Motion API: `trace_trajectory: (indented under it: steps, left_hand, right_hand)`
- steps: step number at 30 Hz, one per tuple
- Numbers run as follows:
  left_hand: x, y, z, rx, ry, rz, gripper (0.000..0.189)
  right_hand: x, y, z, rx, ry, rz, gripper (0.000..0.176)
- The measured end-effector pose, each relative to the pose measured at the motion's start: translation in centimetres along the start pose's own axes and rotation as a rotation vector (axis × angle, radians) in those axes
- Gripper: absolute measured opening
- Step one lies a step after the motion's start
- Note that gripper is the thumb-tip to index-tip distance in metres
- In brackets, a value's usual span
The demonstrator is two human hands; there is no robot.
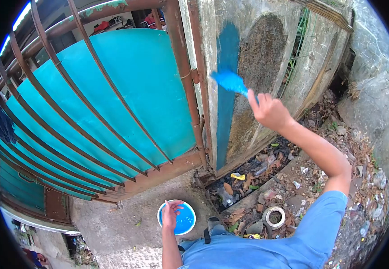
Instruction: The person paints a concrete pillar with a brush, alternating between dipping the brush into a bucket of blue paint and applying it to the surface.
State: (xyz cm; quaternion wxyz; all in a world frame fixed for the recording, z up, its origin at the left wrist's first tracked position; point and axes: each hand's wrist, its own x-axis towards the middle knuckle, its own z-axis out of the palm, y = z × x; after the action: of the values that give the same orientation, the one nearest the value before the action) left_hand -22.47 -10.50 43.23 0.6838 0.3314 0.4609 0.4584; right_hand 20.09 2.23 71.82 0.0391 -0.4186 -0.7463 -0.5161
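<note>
My right hand (270, 110) is closed round the handle of a paintbrush (229, 82), whose wide head is covered in blue. The brush reaches across a tall blue painted strip (227, 121) on the weathered wall panel (219, 13), with its tip near the panel's left edge. Right of the strip, the panel has a dark, rough, arch-shaped patch (262, 54). My left hand (170, 214) is low in front of me, fingers apart, and overlaps a white-rimmed bucket of bright blue paint (185, 220) in this view.
A turquoise gate (140, 76) with brown metal bars is at the left, beside a brown post (183, 67). Dry leaves and litter (248, 175) fill the channel along the wall's base. A round pipe end (275, 217) lies in the rubble. A rough grey wall (378, 80) rises at the right.
</note>
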Motion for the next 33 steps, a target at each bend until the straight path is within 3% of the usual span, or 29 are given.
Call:
trace_trajectory:
  steps: [4,10,15,24,26,28,33]
  left_hand:
    - [-0.2,-0.6,-0.7,-0.016,0.028,-0.017,0.064]
    - [0.0,-0.4,-0.2,0.011,0.017,-0.029,0.064]
    - [0.0,-0.7,-0.2,-0.003,0.017,-0.016,0.065]
    - [-0.8,-0.8,-1.4,-0.096,0.058,0.013,0.058]
    - [-0.8,-0.9,-1.5,-0.091,0.060,0.005,0.059]
    - [-0.9,-1.0,-1.3,-0.088,0.063,-0.001,0.059]
    - [-1.0,-1.2,-1.6,-0.034,0.044,-0.014,0.065]
  right_hand:
    - [-1.9,-1.2,0.0,0.171,-0.109,-0.089,0.040]
    - [0.6,3.0,-1.7,0.272,-0.104,-0.147,0.033]
    - [4.9,7.2,-2.2,0.107,0.021,-0.081,0.025]
    - [5.9,10.7,-5.5,-0.053,0.318,0.059,0.036]
    - [5.1,9.5,-4.6,-0.064,0.304,0.075,0.036]
    - [4.1,7.6,-3.0,-0.066,0.143,0.099,0.035]
    - [0.9,1.2,0.5,0.081,-0.005,-0.034,0.034]
